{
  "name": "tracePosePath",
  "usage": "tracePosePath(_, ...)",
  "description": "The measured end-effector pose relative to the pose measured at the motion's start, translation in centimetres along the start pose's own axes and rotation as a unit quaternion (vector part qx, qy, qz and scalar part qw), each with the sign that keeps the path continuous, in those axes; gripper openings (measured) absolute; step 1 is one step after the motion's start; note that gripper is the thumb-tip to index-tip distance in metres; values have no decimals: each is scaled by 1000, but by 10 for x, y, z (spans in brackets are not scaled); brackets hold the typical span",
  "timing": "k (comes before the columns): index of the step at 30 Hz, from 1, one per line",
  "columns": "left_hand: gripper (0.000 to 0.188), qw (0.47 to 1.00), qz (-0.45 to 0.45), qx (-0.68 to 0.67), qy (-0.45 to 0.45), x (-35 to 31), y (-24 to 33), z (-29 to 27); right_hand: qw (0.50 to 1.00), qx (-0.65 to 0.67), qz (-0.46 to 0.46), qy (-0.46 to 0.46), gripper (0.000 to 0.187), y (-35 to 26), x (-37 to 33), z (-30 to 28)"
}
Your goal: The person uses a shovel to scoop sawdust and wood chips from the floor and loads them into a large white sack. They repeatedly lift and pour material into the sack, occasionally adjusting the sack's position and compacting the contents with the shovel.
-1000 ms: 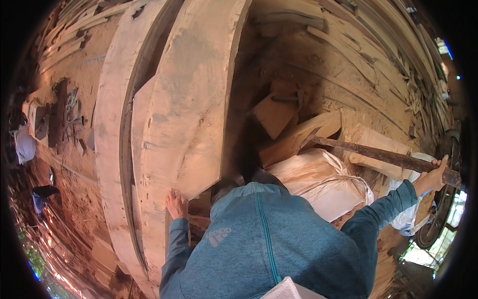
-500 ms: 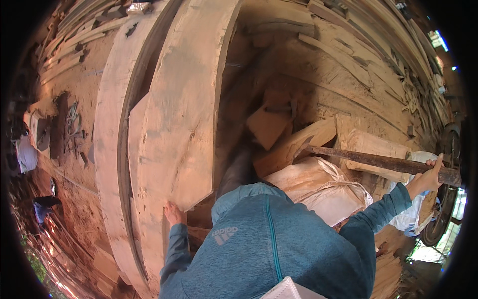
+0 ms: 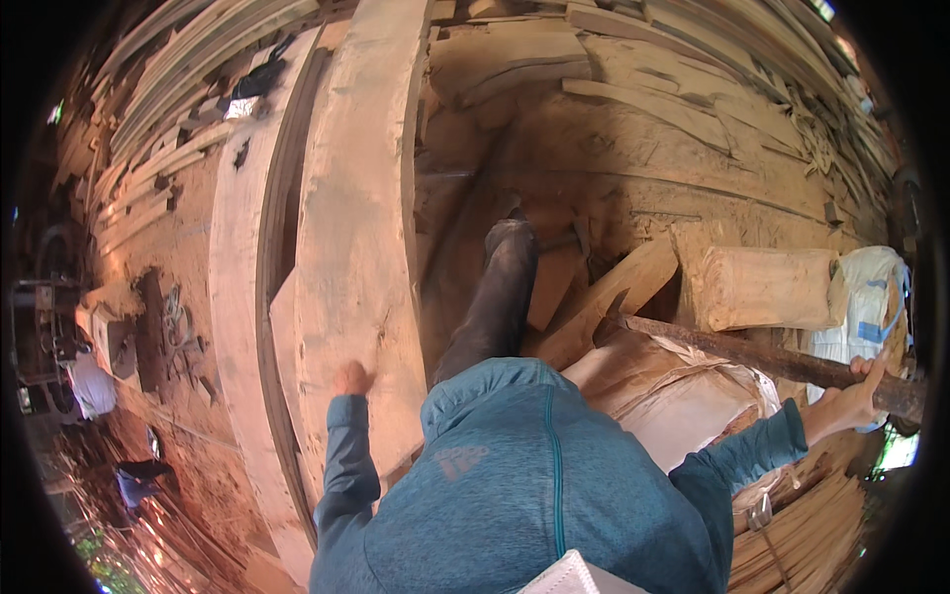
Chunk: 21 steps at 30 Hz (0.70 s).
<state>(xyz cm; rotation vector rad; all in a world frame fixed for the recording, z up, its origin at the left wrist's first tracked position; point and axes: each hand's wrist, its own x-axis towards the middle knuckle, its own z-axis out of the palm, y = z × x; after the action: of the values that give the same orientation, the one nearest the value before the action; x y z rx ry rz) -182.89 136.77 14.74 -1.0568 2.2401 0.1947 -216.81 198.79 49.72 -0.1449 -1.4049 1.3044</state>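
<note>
My left hand (image 3: 351,378) is over the near part of a wide, thick wooden plank (image 3: 358,198). Its fingers are blurred and tucked from sight, so their grip cannot be made out. At the right, my right hand (image 3: 853,394) is wrapped round a long, dark, rough pole (image 3: 732,348) near its thicker end. The pole slants away to the left, its far end beside a pale wooden piece (image 3: 633,287) and over a crumpled white sack (image 3: 673,391).
Another long plank (image 3: 237,297) lies to the left. My dark-clad leg (image 3: 500,297) stands among wood offcuts on the dusty ground. Stacked boards (image 3: 208,59) line the far side. A squared wood block (image 3: 767,287) and white bag (image 3: 856,307) are at the right.
My left hand has moved forward from the plank's near edge. My leg has come into view ahead of my body. The right hand still holds the pole, and the whole view has shifted.
</note>
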Motion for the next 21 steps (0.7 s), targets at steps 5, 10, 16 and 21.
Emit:
tracePosePath(5,38,955,134,-159,212,67,110,-121,996,-70,-13,49,17,-9,-2,-15)
tracePosePath(10,48,932,200,-127,274,175,195,-214,974,-189,-4,121,18,-2,-12,15)
tracePosePath(16,68,936,59,-96,334,376,309,-348,955,-260,54,135,24,85,-9,146)
tracePosePath(21,70,960,-3,-12,278,481,359,-397,919,-382,37,89,22,188,-4,271)
